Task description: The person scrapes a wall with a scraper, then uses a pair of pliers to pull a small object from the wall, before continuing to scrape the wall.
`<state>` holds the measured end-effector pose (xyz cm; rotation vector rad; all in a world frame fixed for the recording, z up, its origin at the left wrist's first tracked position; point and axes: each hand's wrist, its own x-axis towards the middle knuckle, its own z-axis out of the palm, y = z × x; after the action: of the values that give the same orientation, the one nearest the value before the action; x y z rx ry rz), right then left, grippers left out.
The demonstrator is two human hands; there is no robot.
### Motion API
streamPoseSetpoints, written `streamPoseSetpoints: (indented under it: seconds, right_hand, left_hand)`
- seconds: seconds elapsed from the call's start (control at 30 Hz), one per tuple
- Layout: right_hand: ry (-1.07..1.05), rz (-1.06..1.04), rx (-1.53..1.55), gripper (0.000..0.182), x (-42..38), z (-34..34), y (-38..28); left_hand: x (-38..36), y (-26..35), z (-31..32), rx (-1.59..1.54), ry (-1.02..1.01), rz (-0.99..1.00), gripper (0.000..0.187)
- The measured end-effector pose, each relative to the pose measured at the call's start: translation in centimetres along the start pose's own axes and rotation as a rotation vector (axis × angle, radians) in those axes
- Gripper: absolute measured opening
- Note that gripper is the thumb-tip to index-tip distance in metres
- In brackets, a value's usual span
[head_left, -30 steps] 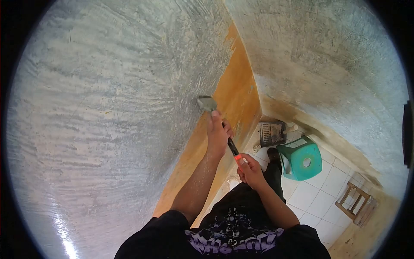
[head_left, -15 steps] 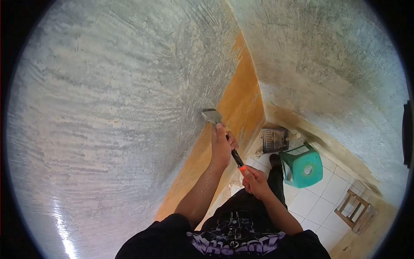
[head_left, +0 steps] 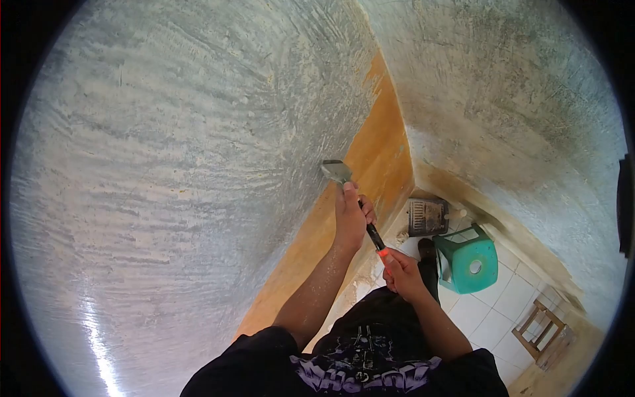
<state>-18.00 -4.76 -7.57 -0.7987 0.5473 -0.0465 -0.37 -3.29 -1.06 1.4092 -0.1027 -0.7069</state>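
A long-handled scraper (head_left: 374,235) runs slantwise between my hands, with its wide metal blade (head_left: 337,171) against the grey scraped wall (head_left: 198,178), near the edge of the orange paint (head_left: 376,145). My left hand (head_left: 352,213) is wrapped round the upper shaft just below the blade. Lower down, my right hand (head_left: 403,274) grips the orange end of the handle. Dust specks cover my left forearm.
On the white tiled floor (head_left: 476,317) at the lower right stand a green plastic stool (head_left: 477,264) and a small wooden frame (head_left: 539,329). A dark slotted tray (head_left: 426,217) lies near the wall corner. Another wall (head_left: 503,99) rises at the right.
The scraper blade and both my hands have shifted slightly to the right in view. The blade has also gone slightly up. Both hands keep their hold.
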Motion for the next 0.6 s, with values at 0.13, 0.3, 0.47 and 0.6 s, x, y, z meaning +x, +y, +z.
streamPoseSetpoints:
  seconds: [0.13,0.3,0.47,0.6]
  right_hand:
    - [-0.023,0.017,0.032,0.043,-0.3,0.0,0.4]
    - [0.015,-0.007,0.091,0.043,0.6,0.5,-1.5]
    - [0.012,0.025,-0.047,0.039,-0.8,-0.8,-1.0]
    - [-0.081,0.005,-0.310,0.037,-2.1,-3.5,-2.0]
  left_hand:
    - [-0.2,-0.3,-0.7,-0.002,-0.006,-0.015,0.036]
    - [1.4,0.8,0.7,0.015,-0.063,-0.003,0.038]
    - [-0.1,-0.4,-0.3,-0.055,-0.032,-0.054,0.039]
    - [-3.1,-1.6,-2.6,-0.184,-0.060,-0.046,0.035]
